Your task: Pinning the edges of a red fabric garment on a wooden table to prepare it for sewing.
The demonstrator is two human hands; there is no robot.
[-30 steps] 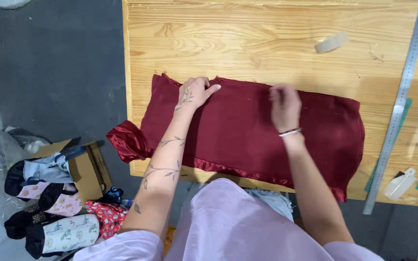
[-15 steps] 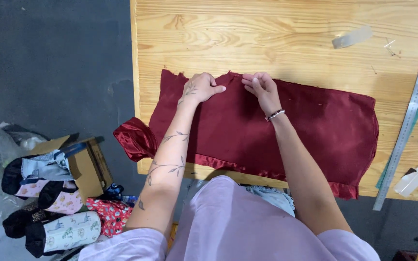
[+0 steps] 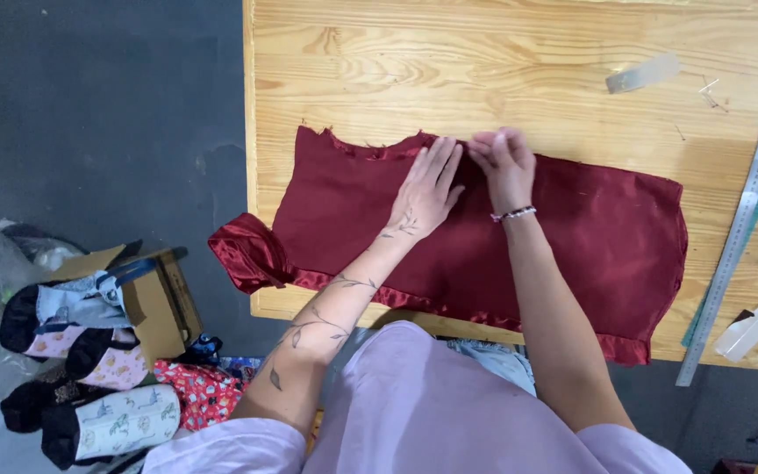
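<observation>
A: The dark red satin cloth (image 3: 484, 237) lies spread along the near edge of the wooden table (image 3: 484, 61), its left end hanging over the table's left side. What are the hands doing?

B: The left hand (image 3: 427, 189) lies flat on the cloth, fingers straight and a little spread. The right hand (image 3: 504, 167) sits just beside it at the far edge of the cloth, fingers bent and pinching the fabric there.

A: Any change from half a second ago?

B: The left hand was curled then; now it is flattened, and the two hands stay close together at the same edge.

A: And around it?

B: A long metal ruler (image 3: 743, 219) runs down the right side of the table. On the floor to the left stands an open brown cardboard box (image 3: 155, 303), with patterned fabric pieces (image 3: 89, 377) in black, pink and white beside it, and a red printed one nearer.
</observation>
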